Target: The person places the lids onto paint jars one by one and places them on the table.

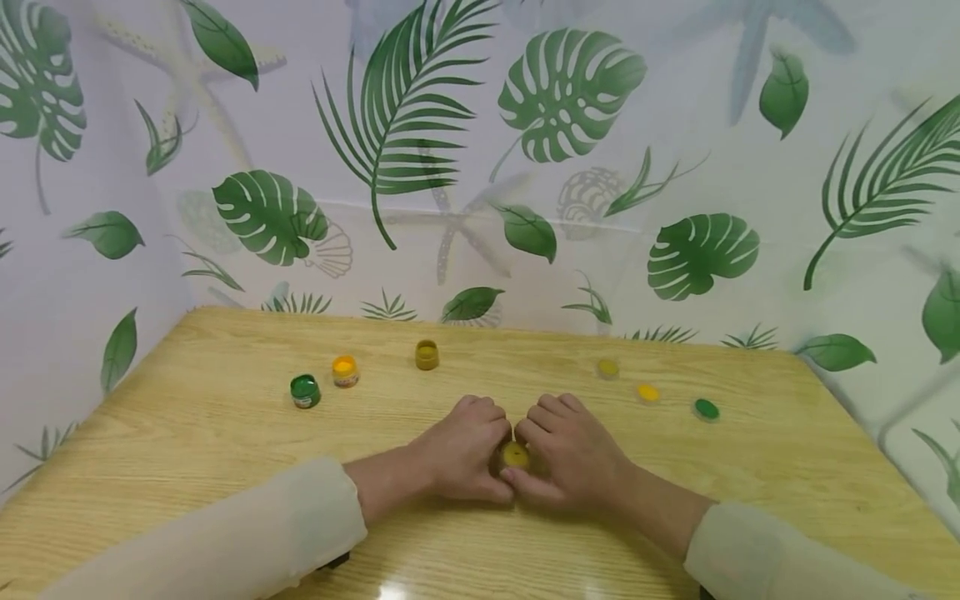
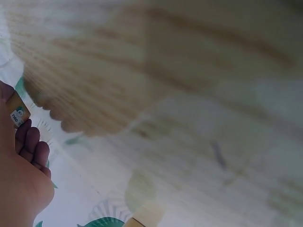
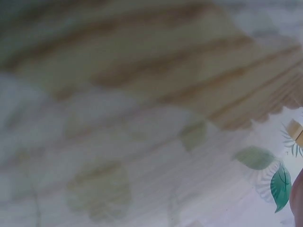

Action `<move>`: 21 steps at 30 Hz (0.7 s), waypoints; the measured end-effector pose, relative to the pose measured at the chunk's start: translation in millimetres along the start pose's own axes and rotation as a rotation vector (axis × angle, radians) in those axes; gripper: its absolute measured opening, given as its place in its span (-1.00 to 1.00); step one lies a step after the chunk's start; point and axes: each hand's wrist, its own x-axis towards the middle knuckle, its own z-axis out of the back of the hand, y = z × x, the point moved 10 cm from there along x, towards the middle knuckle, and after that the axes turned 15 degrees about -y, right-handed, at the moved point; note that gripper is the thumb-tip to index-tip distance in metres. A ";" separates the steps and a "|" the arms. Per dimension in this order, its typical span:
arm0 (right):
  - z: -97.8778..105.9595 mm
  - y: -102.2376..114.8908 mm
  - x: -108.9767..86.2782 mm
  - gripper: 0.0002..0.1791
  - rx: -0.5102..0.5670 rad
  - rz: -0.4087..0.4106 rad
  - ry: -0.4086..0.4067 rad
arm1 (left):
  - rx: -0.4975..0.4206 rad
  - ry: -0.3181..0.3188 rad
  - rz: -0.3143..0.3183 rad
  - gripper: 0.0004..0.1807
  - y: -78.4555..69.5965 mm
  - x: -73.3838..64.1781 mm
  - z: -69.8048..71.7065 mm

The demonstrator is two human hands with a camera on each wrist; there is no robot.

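Head view was bright, evenly lit and mostly sharp, soft shadows beneath the forearms, white glare on the counter (image 1: 390,590) at its near edge, slight bowing and softness toward the frame edges; both wrist views were heavily blurred, washed-out, with pale reflections across the woodgrain.

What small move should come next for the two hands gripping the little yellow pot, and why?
Probably a twist of the cap. Both the left hand and the right hand curl round the yellow pot on the table, a grip suited to turning. Three open pots stand at the left and three loose lids lie at the right; whether the cap is going on or off, I cannot tell.
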 end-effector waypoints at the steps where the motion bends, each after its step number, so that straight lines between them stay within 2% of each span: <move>1: -0.2 0.6 0.4 -0.61 0.002 0.004 0.004 | 0.001 -0.002 0.007 -0.61 1.0 0.0 0.7; 7: -1.5 4.1 -0.6 -0.71 0.014 0.038 0.016 | -0.019 -0.036 -0.007 -0.66 -0.5 0.9 4.1; 15: 1.6 4.0 -0.7 -0.69 -0.013 0.034 -0.001 | 0.018 -0.138 -0.063 -0.64 -6.9 1.0 10.7; 21: 5.2 5.5 1.0 -0.65 -0.022 0.065 -0.036 | 0.077 -0.146 -0.097 -0.59 -12.6 1.5 11.7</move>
